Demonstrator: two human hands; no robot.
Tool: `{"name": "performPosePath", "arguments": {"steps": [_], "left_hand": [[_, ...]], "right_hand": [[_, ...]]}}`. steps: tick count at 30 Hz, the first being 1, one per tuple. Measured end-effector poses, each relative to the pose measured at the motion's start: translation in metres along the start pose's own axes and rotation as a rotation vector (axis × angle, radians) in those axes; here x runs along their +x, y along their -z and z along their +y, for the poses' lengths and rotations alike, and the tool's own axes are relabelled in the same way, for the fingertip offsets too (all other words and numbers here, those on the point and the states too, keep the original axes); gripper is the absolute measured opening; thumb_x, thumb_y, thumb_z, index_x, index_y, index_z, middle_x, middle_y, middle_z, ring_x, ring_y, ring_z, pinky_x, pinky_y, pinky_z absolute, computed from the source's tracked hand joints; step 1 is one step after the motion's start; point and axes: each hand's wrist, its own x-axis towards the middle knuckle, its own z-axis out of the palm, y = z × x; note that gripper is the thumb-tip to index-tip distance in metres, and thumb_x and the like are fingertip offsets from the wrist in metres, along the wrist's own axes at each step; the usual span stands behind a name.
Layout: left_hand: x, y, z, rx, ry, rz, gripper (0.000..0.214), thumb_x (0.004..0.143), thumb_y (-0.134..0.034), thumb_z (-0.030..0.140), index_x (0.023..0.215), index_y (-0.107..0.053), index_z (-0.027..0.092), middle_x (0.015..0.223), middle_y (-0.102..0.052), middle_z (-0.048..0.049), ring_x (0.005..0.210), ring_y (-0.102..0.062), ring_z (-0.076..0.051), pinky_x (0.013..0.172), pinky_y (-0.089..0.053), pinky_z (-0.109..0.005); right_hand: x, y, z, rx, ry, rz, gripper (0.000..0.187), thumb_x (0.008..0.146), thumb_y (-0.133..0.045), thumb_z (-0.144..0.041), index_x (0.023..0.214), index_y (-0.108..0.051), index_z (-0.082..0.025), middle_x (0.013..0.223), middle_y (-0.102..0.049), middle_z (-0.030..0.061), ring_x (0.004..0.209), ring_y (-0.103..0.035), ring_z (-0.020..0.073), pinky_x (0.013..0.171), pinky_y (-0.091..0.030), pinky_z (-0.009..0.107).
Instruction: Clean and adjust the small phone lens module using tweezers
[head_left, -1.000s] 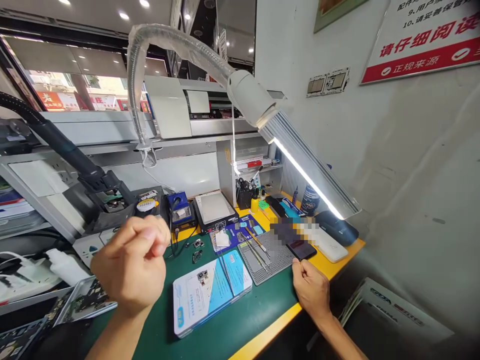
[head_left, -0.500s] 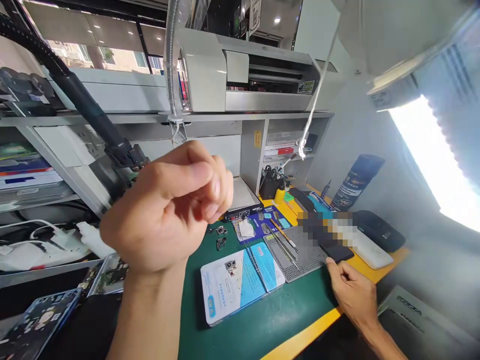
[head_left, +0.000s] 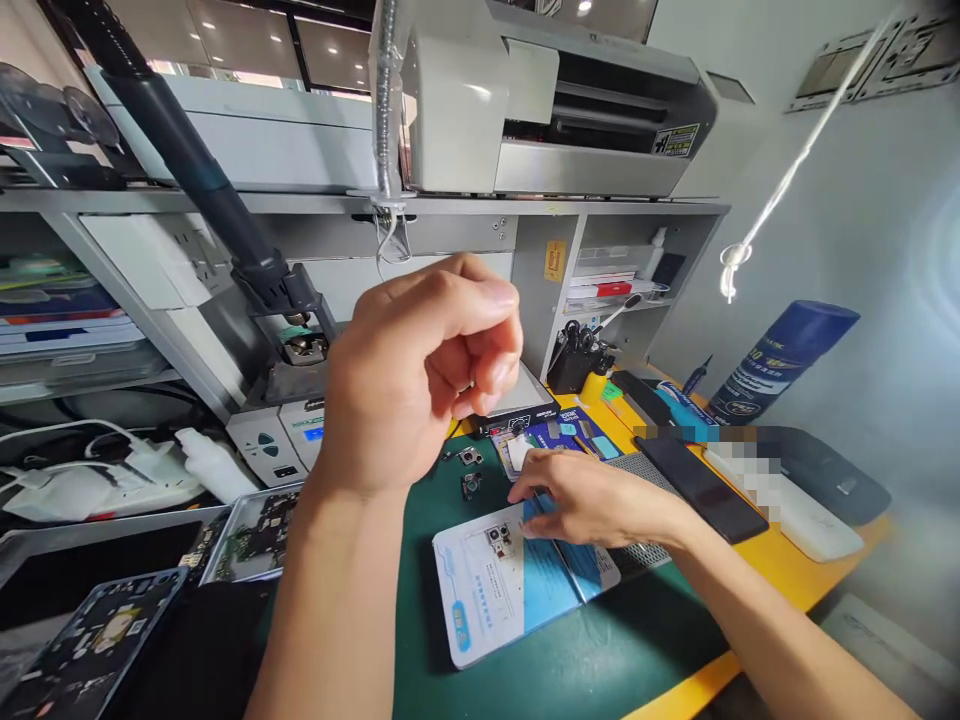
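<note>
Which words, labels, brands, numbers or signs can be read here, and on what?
No text is sharp enough to quote.
Blue-and-white box: characters, too small.
Blue spray can: lettering, too blurred.
Sticker on the grey machine: too small.
Yellow label on the shelf divider: too small.

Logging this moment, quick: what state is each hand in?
Left hand: closed in a loose fist; nothing visible in it.
Right hand: partly open over the box; whether it touches the tweezers cannot be told.
</note>
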Motion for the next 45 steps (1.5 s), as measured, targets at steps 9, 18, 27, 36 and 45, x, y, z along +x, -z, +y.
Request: {"name": "performPosePath", "arguments": {"steps": [9,18,27,36,45], "left_hand": [[0.002,0.0,-0.001,0.076,0.045,0.066,0.03,0.085,-0.048,0.014,0.056,-0.054,0.016,0.05,-0.049,0.0018,0.045,-0.046,-0.009,0.043,-0.03,-0.024],[0.004,-0.001,-0.015,0.154,0.051,0.026,0.025,0.086,-0.056,0.024,0.063,-0.06,0.017,0.053,-0.052,0.0021,0.047,-0.048,-0.009,0.044,-0.031,-0.023],[0.011,0.017,-0.037,0.656,0.094,0.222,0.025,0.092,-0.059,0.036,0.078,-0.069,0.019,0.072,-0.063,0.0002,0.06,-0.052,-0.011,0.05,-0.035,-0.022],[0.002,0.005,-0.024,0.78,0.173,0.029,0.035,0.091,-0.056,0.048,0.07,-0.058,0.02,0.062,-0.052,0.0023,0.053,-0.045,-0.012,0.049,-0.033,-0.025],[-0.002,-0.02,-0.016,0.666,0.164,0.326,0.035,0.086,-0.06,0.045,0.063,-0.056,0.018,0.055,-0.049,0.0032,0.05,-0.042,-0.01,0.047,-0.031,-0.022]], "right_hand": [[0.016,-0.023,0.009,0.003,0.068,-0.056,0.015,0.081,-0.074,-0.021,0.095,-0.079,-0.025,0.097,-0.071,0.003,0.09,-0.066,0.0211,0.083,-0.047,0.029],[0.011,-0.022,0.017,0.124,0.095,0.186,0.014,0.08,-0.066,-0.015,0.089,-0.075,-0.02,0.091,-0.069,0.0023,0.081,-0.063,0.0175,0.075,-0.048,0.027],[0.005,0.066,-0.019,0.216,0.095,0.586,0.009,0.084,-0.064,-0.021,0.089,-0.071,-0.02,0.079,-0.067,-0.0011,0.066,-0.06,0.0134,0.06,-0.047,0.024],[0.005,0.094,-0.045,0.113,0.164,0.807,0.009,0.083,-0.064,-0.019,0.087,-0.071,-0.023,0.075,-0.069,-0.0028,0.064,-0.062,0.0123,0.059,-0.048,0.023],[0.008,0.09,-0.043,0.852,0.187,0.482,0.03,0.091,-0.068,-0.042,0.113,-0.066,-0.023,0.086,-0.071,0.0017,0.07,-0.061,0.0142,0.059,-0.049,0.025]]}}
